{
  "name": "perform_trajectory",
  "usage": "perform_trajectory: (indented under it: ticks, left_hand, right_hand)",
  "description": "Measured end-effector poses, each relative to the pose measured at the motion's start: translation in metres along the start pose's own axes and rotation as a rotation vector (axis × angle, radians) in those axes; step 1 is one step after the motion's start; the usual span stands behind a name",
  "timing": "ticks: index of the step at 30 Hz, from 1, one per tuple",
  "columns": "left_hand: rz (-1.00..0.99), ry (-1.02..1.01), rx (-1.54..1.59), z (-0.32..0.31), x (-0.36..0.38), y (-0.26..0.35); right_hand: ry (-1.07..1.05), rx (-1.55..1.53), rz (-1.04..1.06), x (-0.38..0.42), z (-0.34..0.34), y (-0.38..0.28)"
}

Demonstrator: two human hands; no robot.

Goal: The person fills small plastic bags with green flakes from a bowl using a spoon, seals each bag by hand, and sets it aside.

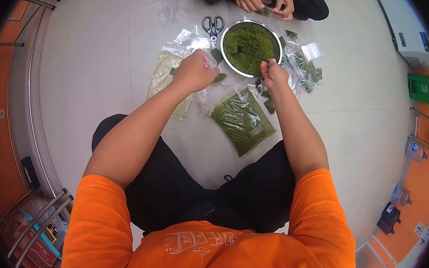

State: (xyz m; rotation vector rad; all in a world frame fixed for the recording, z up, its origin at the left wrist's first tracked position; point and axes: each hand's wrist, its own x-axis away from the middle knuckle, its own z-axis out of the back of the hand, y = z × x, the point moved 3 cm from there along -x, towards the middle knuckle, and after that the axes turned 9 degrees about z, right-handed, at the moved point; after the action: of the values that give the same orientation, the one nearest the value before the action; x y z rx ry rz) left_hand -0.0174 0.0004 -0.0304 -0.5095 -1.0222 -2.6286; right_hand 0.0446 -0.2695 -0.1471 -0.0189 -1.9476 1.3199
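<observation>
My right hand (275, 74) grips the dark handle of a spoon (253, 55), whose far end rests in green crumbly stuff inside a round metal bowl (222, 58). To the left of the bowl, my left hand (195, 73) is closed on a small clear plastic bag (211, 59). Close by lie small filled green packets (220, 78). A large clear bag of green stuff (244, 120) lies flat on the floor between my knees and the bowl. Under and beside my left forearm is a big clear plastic bag (164, 74) with pale contents.
Black-handled scissors (213, 27) lie left of the bowl. Several small green packets (307, 73) are piled at its right. Across from me, another person's hands (265, 1) hold a small packet. A green bin (421, 90) and water bottles (416, 150) stand far right.
</observation>
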Motion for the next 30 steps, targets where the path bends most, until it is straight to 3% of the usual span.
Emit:
perform_trajectory:
  ticks: [8,16,30]
  left_hand:
    - [-0.003,-0.008,0.033,-0.015,-0.021,0.006]
    - [-0.022,-0.004,0.035,-0.047,-0.068,0.028]
    - [-0.15,0.086,-0.003,-0.083,-0.079,0.076]
  right_hand:
    - [0.015,-0.237,-0.121,-0.031,0.034,0.0]
    - [-0.092,-0.353,-0.06,0.004,0.043,-0.064]
    - [-0.213,-0.032,0.366,0.064,0.055,-0.107]
